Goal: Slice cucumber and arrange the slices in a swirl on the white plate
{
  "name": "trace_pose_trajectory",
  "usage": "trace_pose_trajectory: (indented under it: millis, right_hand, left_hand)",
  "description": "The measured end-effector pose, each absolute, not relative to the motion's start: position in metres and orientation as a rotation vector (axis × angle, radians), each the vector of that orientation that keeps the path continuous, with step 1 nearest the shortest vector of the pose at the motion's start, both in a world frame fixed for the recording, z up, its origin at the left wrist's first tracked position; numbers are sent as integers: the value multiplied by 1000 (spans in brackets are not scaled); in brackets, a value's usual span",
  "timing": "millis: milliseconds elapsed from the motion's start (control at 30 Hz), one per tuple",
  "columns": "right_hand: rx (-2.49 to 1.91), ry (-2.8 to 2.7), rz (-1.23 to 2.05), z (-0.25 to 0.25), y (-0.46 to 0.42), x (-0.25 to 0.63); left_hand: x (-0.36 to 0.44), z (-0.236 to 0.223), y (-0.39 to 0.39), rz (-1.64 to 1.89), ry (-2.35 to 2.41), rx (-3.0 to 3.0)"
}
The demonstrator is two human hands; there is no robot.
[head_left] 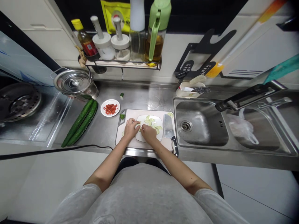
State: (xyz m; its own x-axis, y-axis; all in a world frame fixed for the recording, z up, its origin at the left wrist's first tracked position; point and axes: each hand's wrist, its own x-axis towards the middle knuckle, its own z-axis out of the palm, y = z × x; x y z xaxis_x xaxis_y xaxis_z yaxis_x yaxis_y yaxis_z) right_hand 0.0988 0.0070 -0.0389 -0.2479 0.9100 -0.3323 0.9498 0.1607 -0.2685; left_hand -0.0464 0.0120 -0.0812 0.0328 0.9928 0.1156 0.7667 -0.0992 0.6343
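On the white cutting board (168, 143) lies a white square plate (159, 119) with thin cucumber slices (148, 119) arranged on it. My left hand (131, 128) is closed over the plate's left side, its thumb and fingertips pinching a pale green cucumber slice. Close beside it, my right hand (149, 132) is curled, with thumb and forefinger at the same slice. The fingers hide most of that slice. A kitchen knife (168, 127) rests on the board to the right of the plate, its black handle towards me. Another slice (170, 115) sits at the board's far right corner.
Left of the board are a small dish (102, 109) of chopped red pepper, cucumber ends (122, 116) and two whole cucumbers (80, 124). A lidded steel pot (76, 82) stands behind. The double sink (201, 124) is at right; a condiment rack (130, 64) hangs above.
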Motion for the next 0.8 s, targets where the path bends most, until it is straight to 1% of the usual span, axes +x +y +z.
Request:
trace_pose_trajectory:
  millis: [300, 800]
  right_hand:
    - [1871, 2315, -646, -42, 3, 94]
    - [1758, 2351, -626, -44, 25, 93]
  left_hand:
    - [-46, -83, 11, 794, 1755, 1879]
    - [-48, -84, 12, 794, 1783, 1886]
